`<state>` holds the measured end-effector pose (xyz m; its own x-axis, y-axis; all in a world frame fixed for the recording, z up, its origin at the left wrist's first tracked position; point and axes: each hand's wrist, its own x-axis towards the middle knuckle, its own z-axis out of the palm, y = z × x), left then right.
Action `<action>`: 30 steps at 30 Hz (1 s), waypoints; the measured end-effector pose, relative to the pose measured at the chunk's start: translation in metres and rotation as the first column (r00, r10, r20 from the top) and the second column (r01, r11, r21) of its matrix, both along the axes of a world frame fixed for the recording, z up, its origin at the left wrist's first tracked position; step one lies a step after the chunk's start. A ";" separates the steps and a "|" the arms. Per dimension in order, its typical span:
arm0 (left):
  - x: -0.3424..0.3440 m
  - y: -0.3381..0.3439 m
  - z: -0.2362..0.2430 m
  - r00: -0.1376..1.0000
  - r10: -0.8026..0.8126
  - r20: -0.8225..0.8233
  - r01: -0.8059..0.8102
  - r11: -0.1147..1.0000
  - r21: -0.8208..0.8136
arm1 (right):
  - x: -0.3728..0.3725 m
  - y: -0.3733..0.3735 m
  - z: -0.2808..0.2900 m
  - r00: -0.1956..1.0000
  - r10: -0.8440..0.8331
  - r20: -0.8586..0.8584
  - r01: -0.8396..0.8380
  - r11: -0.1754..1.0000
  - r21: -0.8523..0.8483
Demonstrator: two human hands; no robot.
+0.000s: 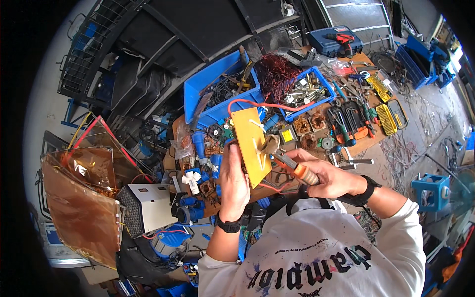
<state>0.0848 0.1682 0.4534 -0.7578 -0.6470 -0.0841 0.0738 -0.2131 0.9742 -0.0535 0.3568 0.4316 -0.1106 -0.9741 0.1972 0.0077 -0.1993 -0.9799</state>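
Note:
My left hand (234,180) grips a flat yellow board (246,132) by its left edge, holding it tilted up over the workbench. White cable ties (260,147) stick out from the board's face, and a red wire (267,104) curves away from its top. In my right hand (324,173) is a pair of pliers with orange handles (303,173), the fingers wrapped round them. The pliers' metal head (270,145) is up against the board's face beside the middle tie. Whether the jaws bite on that tie cannot be made out.
Beyond the board stand a blue bin (198,94) of cables and tools and a blue tray (324,91) of metal parts. Pliers and clamps (346,119) lie at the right of the wooden bench (363,143). Blue plastic fittings (199,143) crowd the left. A red drill (344,42) rests on a case.

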 end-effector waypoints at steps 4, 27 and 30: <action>-0.002 -0.001 0.004 1.000 0.009 0.013 -0.008 0.997 -0.071 | 0.001 0.008 0.007 1.000 -0.005 -0.014 0.006 0.998 0.062; -0.001 -0.004 0.014 0.999 -0.009 0.033 0.009 1.000 -0.015 | -0.008 0.016 0.047 0.988 0.088 -0.130 -0.030 0.918 0.395; 0.000 -0.006 0.010 0.998 0.029 -0.047 -0.024 0.993 0.116 | -0.005 0.019 0.038 0.984 0.098 -0.148 -0.046 0.945 0.323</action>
<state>0.0846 0.1622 0.4639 -0.7454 -0.6551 -0.1230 0.1272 -0.3209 0.9385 -0.0589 0.3756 0.4700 -0.0301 -0.9931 -0.1136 -0.1512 0.1169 -0.9816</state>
